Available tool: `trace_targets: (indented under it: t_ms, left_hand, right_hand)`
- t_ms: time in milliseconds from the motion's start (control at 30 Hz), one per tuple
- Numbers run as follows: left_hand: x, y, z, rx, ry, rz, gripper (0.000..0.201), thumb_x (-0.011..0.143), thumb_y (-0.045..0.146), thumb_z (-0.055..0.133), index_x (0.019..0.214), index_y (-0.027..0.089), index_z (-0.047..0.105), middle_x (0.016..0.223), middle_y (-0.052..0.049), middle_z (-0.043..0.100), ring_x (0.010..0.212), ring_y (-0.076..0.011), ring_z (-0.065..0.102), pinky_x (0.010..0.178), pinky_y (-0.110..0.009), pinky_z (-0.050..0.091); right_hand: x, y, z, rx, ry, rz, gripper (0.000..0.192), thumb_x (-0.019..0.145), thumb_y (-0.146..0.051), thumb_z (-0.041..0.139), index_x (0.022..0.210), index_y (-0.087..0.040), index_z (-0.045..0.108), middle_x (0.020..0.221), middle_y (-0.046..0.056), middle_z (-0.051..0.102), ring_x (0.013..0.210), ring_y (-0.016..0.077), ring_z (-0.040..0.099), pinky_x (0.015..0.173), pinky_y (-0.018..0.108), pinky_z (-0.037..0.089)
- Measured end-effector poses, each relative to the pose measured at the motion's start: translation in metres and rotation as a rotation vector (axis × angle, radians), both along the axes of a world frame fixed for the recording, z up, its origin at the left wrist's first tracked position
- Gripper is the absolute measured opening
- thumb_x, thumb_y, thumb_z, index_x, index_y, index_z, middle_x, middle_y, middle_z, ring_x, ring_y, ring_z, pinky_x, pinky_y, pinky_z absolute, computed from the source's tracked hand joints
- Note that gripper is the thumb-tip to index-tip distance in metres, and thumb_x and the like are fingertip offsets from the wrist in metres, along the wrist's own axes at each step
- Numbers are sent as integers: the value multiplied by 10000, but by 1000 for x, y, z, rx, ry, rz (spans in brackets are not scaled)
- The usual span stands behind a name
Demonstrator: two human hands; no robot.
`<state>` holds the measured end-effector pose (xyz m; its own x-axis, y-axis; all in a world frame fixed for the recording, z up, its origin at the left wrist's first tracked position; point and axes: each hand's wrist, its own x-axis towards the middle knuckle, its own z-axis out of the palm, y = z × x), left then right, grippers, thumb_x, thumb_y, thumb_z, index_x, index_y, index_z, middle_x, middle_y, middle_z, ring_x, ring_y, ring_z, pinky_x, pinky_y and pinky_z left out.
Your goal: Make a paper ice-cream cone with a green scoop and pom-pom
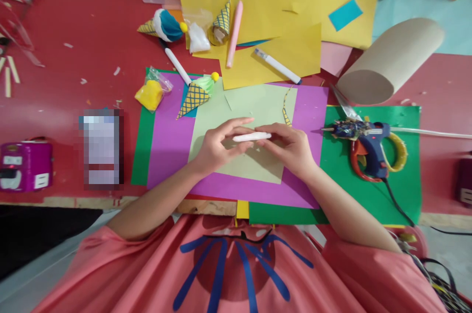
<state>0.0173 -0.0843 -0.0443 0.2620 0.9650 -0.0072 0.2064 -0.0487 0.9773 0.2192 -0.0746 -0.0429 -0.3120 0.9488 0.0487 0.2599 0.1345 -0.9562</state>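
My left hand (221, 143) and my right hand (291, 145) meet over a pale green sheet (254, 172). Between their fingertips is a thin white roll (251, 137), apparently of soft modelling clay, tapered at the ends. My right thumb and fingers pinch its right end. My left thumb and fingers are closed about the left part, with the index finger stretched out above it. Beyond my left hand lies a patterned paper cone (194, 99) with a light green top and yellow ball. A curved strip of the same pattern (285, 109) rests just beyond my right hand.
A glue gun (374, 143) lies right on green paper, its cord running toward the front edge. Behind it is a large cardboard tube (391, 62). Bagged yellow clay (150, 95), bagged white clay (199, 37), a blue-topped cone (165, 25) and a marker (278, 66) lie farther back.
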Motion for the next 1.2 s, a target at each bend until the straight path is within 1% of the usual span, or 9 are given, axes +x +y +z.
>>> trace_targets:
  t_ms: [67,267,367,500,600,767,1000,1067,1200]
  left_hand:
    - [-1,0,-1,-63,-55,1,520,756,410,773,1228,228,651,1064,-77,761,972,-194,730,828,-268,595]
    - [-2,1,0,12,45,8,271,782,423,745,973,233,768,922,-39,782,804,-156,731,715,-224,577]
    - [-1,1,0,86,55,51,228,794,398,740,951,235,767,906,-33,784,789,-143,730,720,-223,575]
    - [-1,1,-1,125,74,108,180,812,370,728,939,246,760,911,-18,785,807,-136,733,739,-225,579]
    - [0,1,-1,102,82,77,209,818,378,719,970,237,746,959,-37,782,866,-153,735,792,-246,586]
    - [0,2,0,3,-87,-21,605,743,357,796,1295,233,582,1153,-82,738,1050,-188,714,857,-248,587]
    - [1,4,-1,206,71,-8,190,776,325,768,907,189,750,882,-33,786,786,-125,738,716,-172,564]
    - [2,4,0,205,83,37,175,786,334,758,883,189,748,840,-24,784,731,-113,727,661,-166,550]
    - [2,2,0,199,105,114,178,803,356,741,868,190,748,803,-18,779,700,-111,720,635,-178,540]
  right_hand:
    - [1,0,1,57,-17,2,172,847,-321,699,971,-205,725,857,37,748,702,129,665,642,255,529]
    - [2,-1,2,188,-21,30,147,881,-340,660,912,-215,731,807,31,740,711,137,666,663,271,535]
    - [1,-3,3,128,21,50,203,843,-373,703,952,-203,724,853,37,731,708,131,664,663,265,545]
    - [-2,-6,0,-48,107,14,511,736,-442,792,1158,-178,672,815,29,721,656,133,676,658,271,567]
    - [-2,-6,-2,-79,89,-66,361,791,-409,749,1074,-188,710,847,40,748,676,129,685,653,259,561]
    - [-1,-5,-1,-11,91,-82,180,814,-305,735,963,-203,738,893,34,773,739,125,702,679,235,564]
    - [-3,-7,3,43,66,-16,60,830,-227,709,871,-188,729,825,28,758,734,117,699,640,205,549]
    - [-3,-7,2,3,114,6,165,811,-253,734,962,-195,700,845,24,734,730,118,691,668,221,559]
    - [-5,-7,-2,-166,289,39,615,738,-348,808,1272,-224,530,881,7,675,686,118,677,679,258,577]
